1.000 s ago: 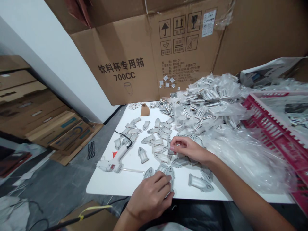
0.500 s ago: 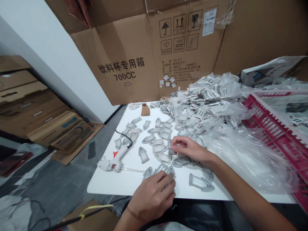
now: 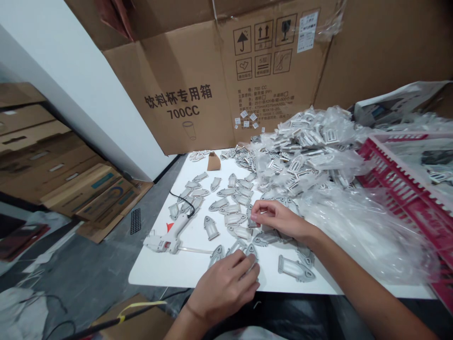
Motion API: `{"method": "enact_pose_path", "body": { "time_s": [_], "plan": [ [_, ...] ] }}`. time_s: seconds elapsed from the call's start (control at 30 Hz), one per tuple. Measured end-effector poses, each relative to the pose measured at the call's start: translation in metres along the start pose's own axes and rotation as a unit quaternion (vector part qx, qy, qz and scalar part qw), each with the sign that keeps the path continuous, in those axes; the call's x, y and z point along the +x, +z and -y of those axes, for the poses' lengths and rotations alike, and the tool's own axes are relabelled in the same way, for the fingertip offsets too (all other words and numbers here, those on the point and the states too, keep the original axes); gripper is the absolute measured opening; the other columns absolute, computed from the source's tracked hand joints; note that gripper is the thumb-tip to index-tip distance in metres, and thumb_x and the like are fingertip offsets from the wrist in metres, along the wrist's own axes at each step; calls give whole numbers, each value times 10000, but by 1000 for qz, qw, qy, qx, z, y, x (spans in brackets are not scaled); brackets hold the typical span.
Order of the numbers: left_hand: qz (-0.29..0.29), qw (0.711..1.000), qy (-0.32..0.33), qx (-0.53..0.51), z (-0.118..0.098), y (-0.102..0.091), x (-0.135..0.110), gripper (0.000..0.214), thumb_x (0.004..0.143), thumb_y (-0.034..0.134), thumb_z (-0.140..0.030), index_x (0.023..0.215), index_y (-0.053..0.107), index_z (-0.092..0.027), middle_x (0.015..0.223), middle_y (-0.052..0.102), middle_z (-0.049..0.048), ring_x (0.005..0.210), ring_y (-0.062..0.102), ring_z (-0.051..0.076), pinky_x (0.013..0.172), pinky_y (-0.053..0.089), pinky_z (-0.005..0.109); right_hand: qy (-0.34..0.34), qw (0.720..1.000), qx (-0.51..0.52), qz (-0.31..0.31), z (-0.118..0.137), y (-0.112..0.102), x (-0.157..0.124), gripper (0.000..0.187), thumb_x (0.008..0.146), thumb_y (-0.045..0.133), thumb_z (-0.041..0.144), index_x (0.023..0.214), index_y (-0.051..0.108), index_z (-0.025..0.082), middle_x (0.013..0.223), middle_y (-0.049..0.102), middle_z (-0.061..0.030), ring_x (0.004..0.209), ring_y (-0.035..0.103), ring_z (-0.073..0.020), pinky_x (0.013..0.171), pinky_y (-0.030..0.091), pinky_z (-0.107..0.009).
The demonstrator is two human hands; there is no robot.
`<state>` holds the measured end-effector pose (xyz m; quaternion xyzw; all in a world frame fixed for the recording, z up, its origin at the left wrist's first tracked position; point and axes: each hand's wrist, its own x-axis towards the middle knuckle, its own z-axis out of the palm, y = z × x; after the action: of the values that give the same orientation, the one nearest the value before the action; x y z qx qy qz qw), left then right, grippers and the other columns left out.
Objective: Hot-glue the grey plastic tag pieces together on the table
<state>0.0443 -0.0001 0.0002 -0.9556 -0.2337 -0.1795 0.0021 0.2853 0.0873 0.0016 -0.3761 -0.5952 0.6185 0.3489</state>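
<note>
Near the table's front edge my left hand (image 3: 228, 281) is closed, its fingers curled down beside grey arched pieces (image 3: 216, 256) with clear centres. Whatever those fingers hold is hidden behind them. Farther right and back, my right hand (image 3: 274, 216) has thumb and fingers pinched together above the spread of similar pieces. A grey piece (image 3: 250, 218) lies right at its fingertips; I cannot tell if it is gripped. One piece (image 3: 295, 269) rests alone to the right of my left hand. A white glue gun (image 3: 170, 238) lies to the left, its clear glue stick pointing toward my left hand.
A large heap of bagged grey pieces (image 3: 304, 141) covers the back right of the white table (image 3: 159, 271). Clear plastic bags (image 3: 361, 236) lie before a magenta crate (image 3: 396, 189). A cardboard box (image 3: 191, 61) stands behind. The glue gun's black cord (image 3: 184, 197) crosses the left side.
My left hand has shifted very slightly to the right. My right hand and the pieces on the table look the same.
</note>
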Motion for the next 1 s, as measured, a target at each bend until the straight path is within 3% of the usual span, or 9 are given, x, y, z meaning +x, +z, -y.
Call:
{"method": "enact_pose_path", "body": {
  "time_s": [0.1,0.37,0.53,0.77,1.0],
  "plan": [
    [24,1000,3,4,0,-1,0,206,990,656,-197,1194,666,-165,1114,741,95,941,688,217,822,619,350,-3,1000,-7,-3,0,0,0,416,872,802,592,920,682,197,825,646,-13,756,568,-162,670,401,-281],
    [16,1000,-4,-9,2,4,-2,187,991,679,-218,1168,676,-159,1179,747,92,988,696,221,861,624,362,1,1000,4,-1,0,0,-1,378,882,807,553,930,685,199,821,646,-3,746,563,-153,658,388,-278],
    [-8,1000,-8,-13,2,9,-6,134,1020,678,-248,1127,686,-167,1076,766,72,955,706,198,852,622,344,0,1000,-4,-7,2,0,-1,377,879,808,554,922,691,199,839,667,-18,794,604,-177,686,420,-288],
    [-38,999,-16,-2,0,10,-6,108,1022,682,-271,1022,690,-163,991,764,58,907,711,192,815,609,342,5,1000,-4,-6,1,0,-1,386,866,813,567,920,687,206,827,663,-15,783,609,-180,668,415,-287],
    [-61,998,-27,-4,-5,18,-10,176,1017,683,-231,859,641,-167,878,724,22,868,696,174,776,585,310,9,1000,4,-8,0,1,0,403,870,809,582,903,681,201,812,658,-6,682,523,-136,611,352,-274]
  ]
}}
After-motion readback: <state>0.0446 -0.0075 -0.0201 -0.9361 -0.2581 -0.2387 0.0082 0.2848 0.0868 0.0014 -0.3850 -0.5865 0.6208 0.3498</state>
